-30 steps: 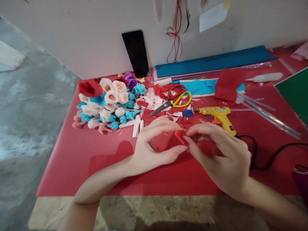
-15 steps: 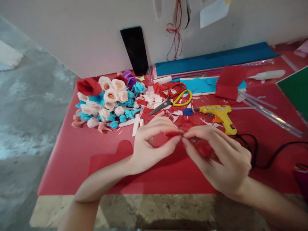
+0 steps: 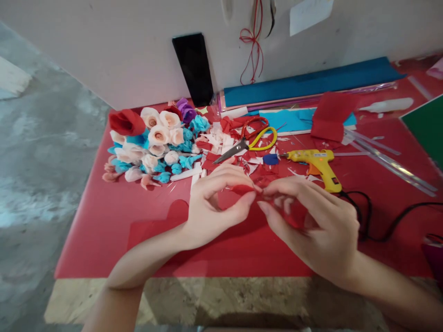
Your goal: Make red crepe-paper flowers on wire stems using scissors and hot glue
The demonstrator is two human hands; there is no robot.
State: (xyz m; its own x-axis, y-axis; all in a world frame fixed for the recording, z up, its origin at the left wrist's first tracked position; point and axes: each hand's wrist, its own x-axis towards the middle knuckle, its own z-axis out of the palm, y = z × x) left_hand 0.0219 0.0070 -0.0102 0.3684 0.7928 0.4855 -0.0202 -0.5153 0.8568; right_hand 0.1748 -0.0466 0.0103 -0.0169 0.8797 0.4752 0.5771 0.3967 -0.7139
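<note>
Small red piece, pinched over a red table

The left hand (image 3: 205,219) pinches a small red piece (image 3: 241,189) between thumb and fingers at the centre of the frame. The right hand (image 3: 320,230), right of centre, has thumb and forefinger parted; whether it touches the piece is unclear.

The piece looks thin, so a hard pinch or tug could crease or tear it. If dropped, it might vanish against the red table (image 3: 93,240) or among scraps (image 3: 221,138).

Scissors (image 3: 242,145) and a yellow glue gun (image 3: 316,160) lie just beyond the hands, hampering any upward reach; the gun's cord (image 3: 380,240), right of frame, could snag the wrist. Paper flowers (image 3: 159,136) crowd the upper left.
</note>
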